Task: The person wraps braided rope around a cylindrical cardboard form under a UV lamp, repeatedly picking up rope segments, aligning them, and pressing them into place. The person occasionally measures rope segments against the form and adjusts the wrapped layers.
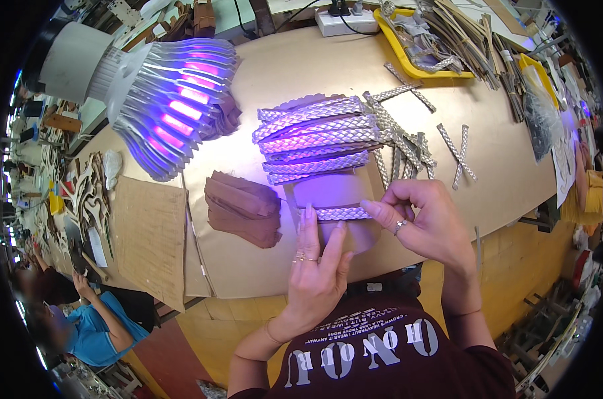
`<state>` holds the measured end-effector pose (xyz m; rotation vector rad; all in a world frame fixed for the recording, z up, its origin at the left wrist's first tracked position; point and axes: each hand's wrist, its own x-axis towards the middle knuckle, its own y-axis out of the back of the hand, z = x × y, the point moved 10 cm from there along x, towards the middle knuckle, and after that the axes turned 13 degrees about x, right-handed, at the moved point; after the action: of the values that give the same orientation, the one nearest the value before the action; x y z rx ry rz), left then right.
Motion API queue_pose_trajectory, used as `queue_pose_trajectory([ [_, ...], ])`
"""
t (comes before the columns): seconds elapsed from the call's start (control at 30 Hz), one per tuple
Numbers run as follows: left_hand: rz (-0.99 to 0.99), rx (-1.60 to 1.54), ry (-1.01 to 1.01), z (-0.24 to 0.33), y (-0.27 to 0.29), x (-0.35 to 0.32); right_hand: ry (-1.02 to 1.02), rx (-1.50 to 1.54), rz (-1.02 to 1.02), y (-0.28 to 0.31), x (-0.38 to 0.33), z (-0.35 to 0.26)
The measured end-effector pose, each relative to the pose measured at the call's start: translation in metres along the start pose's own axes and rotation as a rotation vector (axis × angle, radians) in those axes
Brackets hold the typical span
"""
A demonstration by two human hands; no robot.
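Note:
A short silvery braided strip (pixel 341 213) lies across a brown backing sheet (pixel 334 191) in front of me. My left hand (pixel 316 269) rests at its left end and lower edge, fingers stretched out and spread. At the other end, the thumb and bent fingers of my right hand (pixel 426 216) pinch the strip. Just beyond lies a row of similar braided strips (pixel 318 136), side by side on brown pieces. Loose braided strips (pixel 404 143) are heaped to the right of that row. A stack of brown cut pieces (pixel 243 209) sits left of my left hand.
A large lamp (pixel 172 106) with a finned silver head and purple light looms at the upper left. A brown board (pixel 150 233) lies at the left. Far right stands a yellow tray (pixel 407 56) of scraps, near long thin strips (pixel 471 33). A person in blue (pixel 105 322) works at lower left.

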<state>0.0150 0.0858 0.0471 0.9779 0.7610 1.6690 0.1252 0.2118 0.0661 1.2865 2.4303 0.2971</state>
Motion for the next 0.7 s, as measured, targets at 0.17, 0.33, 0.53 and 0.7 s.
queue_pose_trajectory([
  [0.17, -0.003, 0.03, -0.021, 0.002, 0.001, 0.002, 0.005, 0.023, -0.001, -0.001, 0.0, 0.01],
  [0.33, -0.032, 0.027, -0.019, 0.003, 0.002, 0.003, -0.043, 0.065, -0.048, -0.006, 0.003, 0.025],
  [0.53, -0.044, 0.05, -0.041, 0.005, 0.002, 0.004, -0.076, 0.074, -0.061, -0.009, 0.004, 0.04],
  [0.7, -0.07, 0.05, -0.03, 0.004, 0.002, 0.004, -0.118, 0.118, -0.07, -0.015, 0.003, 0.047],
])
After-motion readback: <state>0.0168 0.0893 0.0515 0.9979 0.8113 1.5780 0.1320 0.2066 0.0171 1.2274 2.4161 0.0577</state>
